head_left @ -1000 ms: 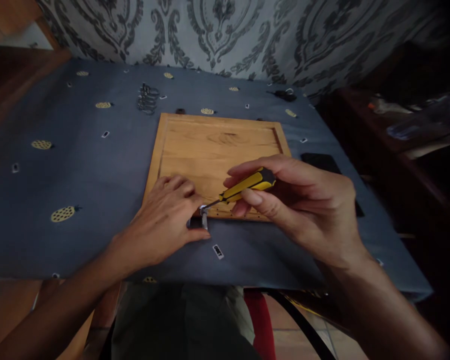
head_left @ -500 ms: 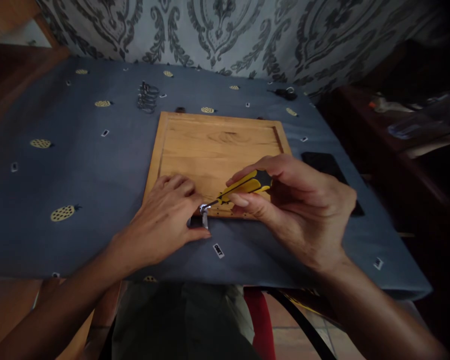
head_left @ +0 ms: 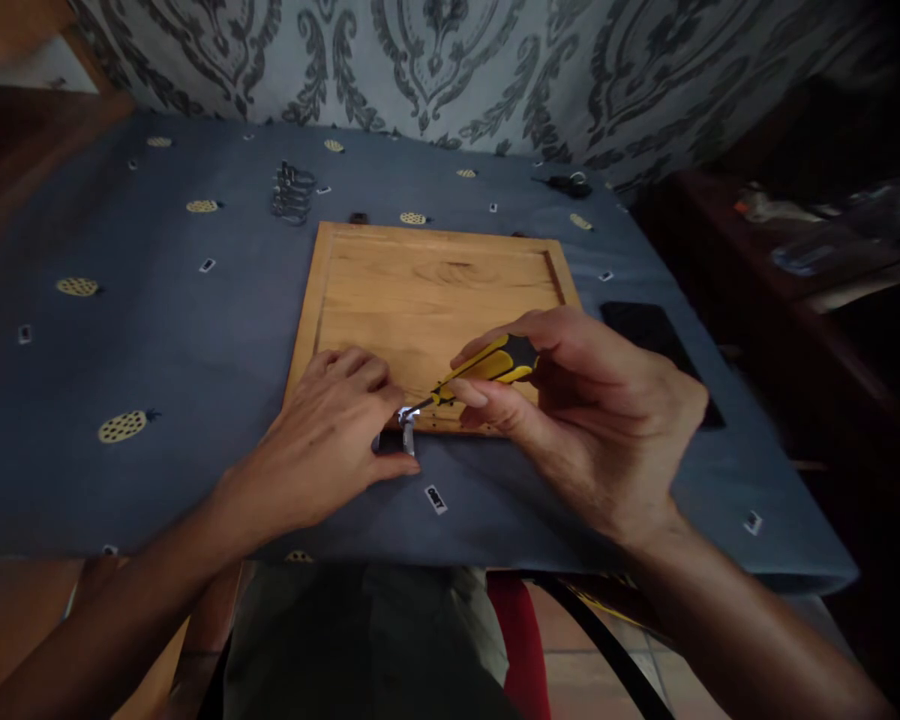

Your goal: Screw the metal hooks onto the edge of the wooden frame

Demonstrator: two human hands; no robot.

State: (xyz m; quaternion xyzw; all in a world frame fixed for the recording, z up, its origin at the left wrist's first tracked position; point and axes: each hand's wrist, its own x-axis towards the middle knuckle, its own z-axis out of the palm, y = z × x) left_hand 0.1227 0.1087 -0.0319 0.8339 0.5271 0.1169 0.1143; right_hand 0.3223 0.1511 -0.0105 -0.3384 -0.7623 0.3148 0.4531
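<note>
A wooden panel (head_left: 420,300) with a raised rim lies on the table before me. At its near edge sits a small shiny metal fitting (head_left: 409,435); its exact kind is unclear. My left hand (head_left: 337,430) rests over the near left corner of the panel, thumb and fingers closed about the fitting and partly covering it. My right hand (head_left: 600,420) grips a yellow-and-black screwdriver (head_left: 495,362) between thumb and fingers. The screwdriver slants down to the left, its tip meeting the top of the fitting.
Several metal rings or loops (head_left: 292,193) lie at the back left of the blue tablecloth (head_left: 195,380). What looks like a bunch of keys (head_left: 570,184) is at the back right. A flat black object like a phone (head_left: 645,335) lies behind my right hand. A patterned curtain (head_left: 435,70) hangs behind.
The whole view has shifted very slightly. The screwdriver's handle appears a little turned in my right hand, its tip still on the fitting. My left hand has kept its place.
</note>
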